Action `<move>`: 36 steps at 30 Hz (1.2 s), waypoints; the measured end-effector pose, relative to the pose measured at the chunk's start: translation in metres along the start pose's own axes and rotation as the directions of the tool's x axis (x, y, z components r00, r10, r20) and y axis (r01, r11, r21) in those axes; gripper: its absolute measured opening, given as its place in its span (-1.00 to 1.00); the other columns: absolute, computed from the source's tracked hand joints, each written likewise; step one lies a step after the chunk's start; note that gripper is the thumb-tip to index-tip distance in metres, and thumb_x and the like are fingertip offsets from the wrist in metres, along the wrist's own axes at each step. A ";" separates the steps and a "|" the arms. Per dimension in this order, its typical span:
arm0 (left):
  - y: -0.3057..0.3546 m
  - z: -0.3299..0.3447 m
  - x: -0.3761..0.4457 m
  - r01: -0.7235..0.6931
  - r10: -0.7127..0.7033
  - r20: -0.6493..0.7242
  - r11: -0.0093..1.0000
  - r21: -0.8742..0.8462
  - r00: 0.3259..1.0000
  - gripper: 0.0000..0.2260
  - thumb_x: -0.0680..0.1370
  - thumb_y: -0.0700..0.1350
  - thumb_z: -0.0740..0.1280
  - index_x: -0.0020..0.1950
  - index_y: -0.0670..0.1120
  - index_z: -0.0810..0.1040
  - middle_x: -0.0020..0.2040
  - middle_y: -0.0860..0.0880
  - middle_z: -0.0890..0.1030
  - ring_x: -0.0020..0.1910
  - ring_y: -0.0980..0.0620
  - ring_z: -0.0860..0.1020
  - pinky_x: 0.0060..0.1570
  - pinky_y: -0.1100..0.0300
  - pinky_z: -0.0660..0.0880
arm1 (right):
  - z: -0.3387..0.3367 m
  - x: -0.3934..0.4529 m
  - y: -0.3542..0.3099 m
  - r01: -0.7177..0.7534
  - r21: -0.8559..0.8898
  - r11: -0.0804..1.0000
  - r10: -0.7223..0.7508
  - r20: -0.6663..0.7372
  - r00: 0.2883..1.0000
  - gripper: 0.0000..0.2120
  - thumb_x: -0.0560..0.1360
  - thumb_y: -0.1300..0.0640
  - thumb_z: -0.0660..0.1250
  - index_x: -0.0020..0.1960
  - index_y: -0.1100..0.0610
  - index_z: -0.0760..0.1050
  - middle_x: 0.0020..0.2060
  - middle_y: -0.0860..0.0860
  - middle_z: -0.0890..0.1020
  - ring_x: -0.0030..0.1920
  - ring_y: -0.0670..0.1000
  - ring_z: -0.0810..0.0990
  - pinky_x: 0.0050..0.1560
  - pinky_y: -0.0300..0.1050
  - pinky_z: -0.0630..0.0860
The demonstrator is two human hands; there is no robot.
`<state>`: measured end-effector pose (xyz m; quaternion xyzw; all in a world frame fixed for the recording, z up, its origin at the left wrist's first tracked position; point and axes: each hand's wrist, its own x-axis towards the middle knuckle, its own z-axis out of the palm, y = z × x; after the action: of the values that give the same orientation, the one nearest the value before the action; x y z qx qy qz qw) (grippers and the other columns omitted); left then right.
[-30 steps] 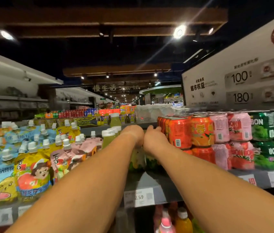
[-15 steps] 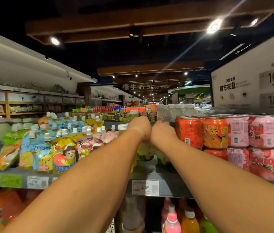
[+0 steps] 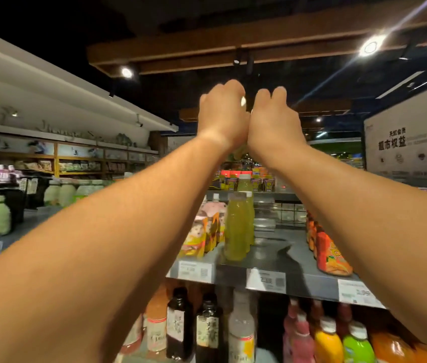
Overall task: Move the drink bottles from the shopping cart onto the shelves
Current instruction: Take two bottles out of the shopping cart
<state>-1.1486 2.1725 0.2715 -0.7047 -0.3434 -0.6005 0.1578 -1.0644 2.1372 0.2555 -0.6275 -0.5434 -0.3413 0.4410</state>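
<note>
Both bare arms reach up and forward, the left hand (image 3: 221,115) and the right hand (image 3: 272,119) raised side by side with their inner edges touching, well above the top shelf (image 3: 280,251). Only the backs of the hands face the camera; the fingers curl away from it, and whether either hand grasps anything cannot be told, though a small pale spot shows at the gap between them. The yellow-green drink bottles (image 3: 238,226) stand upright on the top shelf below the hands and well apart from them, lined up one behind another near the front edge; three can be made out, the front one nearest the edge and the rearmost showing a white cap, with any further ones hidden. Just beside them on the left stands a row of spouted drink pouches (image 3: 204,231), overlapping too much to count. To the right, past a bare stretch of shelf, orange cans (image 3: 330,255) stand in a row partly hidden by the right forearm. Three price tags (image 3: 266,281) hang along the shelf's front edge. On the lower shelf stand two dark bottles (image 3: 181,326), one clear bottle (image 3: 241,334), pinkish bottles, one yellow and one green. The shopping cart does not show.
</note>
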 end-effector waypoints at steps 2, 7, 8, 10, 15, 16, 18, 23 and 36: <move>-0.020 -0.030 -0.003 0.014 -0.014 -0.002 0.999 0.039 1.000 -0.76 0.54 -0.05 0.38 0.19 -0.03 0.53 0.09 -0.01 0.58 0.11 -0.02 0.51 0.15 0.09 0.45 | -0.003 -0.006 -0.033 0.023 0.039 0.999 -0.024 0.026 0.999 -0.56 0.50 0.25 0.34 0.34 0.17 0.29 0.30 0.17 0.30 0.06 0.28 0.53 -0.19 0.02 0.36; -0.084 -0.113 -0.025 0.027 -0.030 0.017 0.987 0.158 0.999 -0.74 0.55 -0.07 0.36 0.23 -0.08 0.55 0.14 -0.09 0.60 0.16 -0.10 0.53 0.20 0.05 0.41 | -0.002 -0.028 -0.122 0.036 0.129 0.991 -0.052 0.118 0.992 -0.60 0.53 0.11 0.31 0.33 0.17 0.33 0.29 0.19 0.35 0.15 0.32 0.52 -0.05 0.10 0.45; -0.099 -0.131 -0.030 0.029 -0.040 0.045 0.977 0.212 0.998 -0.74 0.55 -0.06 0.34 0.23 -0.08 0.55 0.14 -0.11 0.61 0.17 -0.14 0.53 0.18 0.04 0.38 | 0.000 -0.035 -0.141 0.045 0.140 0.989 -0.065 0.142 0.988 -0.59 0.53 0.07 0.31 0.32 0.17 0.35 0.27 0.20 0.38 0.16 0.31 0.52 -0.02 0.09 0.45; -0.133 -0.168 -0.041 0.048 -0.083 0.097 0.947 0.316 0.992 -0.75 0.57 -0.01 0.29 0.20 -0.07 0.54 0.11 -0.14 0.63 0.17 -0.20 0.52 0.13 0.03 0.37 | 0.004 -0.049 -0.181 0.065 0.158 0.985 -0.096 0.194 0.976 -0.57 0.52 -0.02 0.27 0.30 0.18 0.38 0.24 0.21 0.44 0.18 0.30 0.52 0.02 0.06 0.44; -0.216 -0.269 -0.087 0.123 -0.223 0.153 0.865 0.487 0.963 -0.77 0.55 0.10 0.31 0.03 -0.04 0.55 0.05 -0.13 0.64 0.10 -0.22 0.54 -0.02 0.03 0.39 | 0.033 -0.104 -0.293 0.089 0.280 0.956 -0.186 0.341 0.921 -0.60 0.46 -0.05 0.26 0.20 0.17 0.52 0.17 0.21 0.55 0.16 0.27 0.54 0.01 0.02 0.46; -0.232 -0.289 -0.097 0.153 -0.261 0.147 0.846 0.510 0.954 -0.77 0.54 0.12 0.33 -0.01 -0.04 0.55 0.03 -0.12 0.65 0.08 -0.21 0.55 -0.07 0.04 0.40 | 0.041 -0.118 -0.317 0.099 0.306 0.947 -0.212 0.361 0.908 -0.59 0.46 -0.05 0.25 0.19 0.17 0.53 0.16 0.21 0.56 0.17 0.27 0.53 0.01 0.01 0.46; -0.263 -0.329 -0.116 0.216 -0.344 0.139 0.805 0.553 0.929 -0.72 0.52 0.14 0.38 0.05 -0.05 0.59 0.07 -0.10 0.66 0.11 -0.17 0.57 -0.05 0.06 0.42 | 0.056 -0.145 -0.363 0.127 0.355 0.926 -0.270 0.387 0.882 -0.59 0.48 -0.06 0.24 0.19 0.20 0.52 0.16 0.21 0.56 0.16 0.26 0.53 -0.03 0.00 0.45; -0.338 -0.419 -0.163 0.316 -0.495 0.085 0.668 0.673 0.865 -0.62 0.51 0.15 0.40 0.18 -0.09 0.61 0.15 -0.08 0.64 0.16 -0.12 0.56 0.04 0.09 0.45 | 0.085 -0.199 -0.473 0.171 0.552 0.817 -0.444 0.411 0.796 -0.66 0.52 -0.03 0.28 0.15 0.20 0.51 0.13 0.22 0.54 0.10 0.26 0.55 -0.08 0.00 0.42; -0.548 -0.546 -0.231 0.445 -0.659 -0.080 0.409 0.797 0.748 -0.62 0.46 0.12 0.46 0.14 -0.10 0.63 0.11 -0.10 0.65 0.12 -0.13 0.57 0.02 0.06 0.50 | 0.203 -0.279 -0.709 0.187 0.778 0.599 -0.693 0.387 0.608 -0.69 0.55 0.00 0.27 0.14 0.21 0.49 0.08 0.21 0.50 0.04 0.25 0.56 -0.18 -0.03 0.37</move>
<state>-1.9305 2.1494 0.0719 -0.4776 -0.7972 -0.3156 0.1919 -1.8208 2.2329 0.0546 -0.3323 -0.8925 0.0175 0.3044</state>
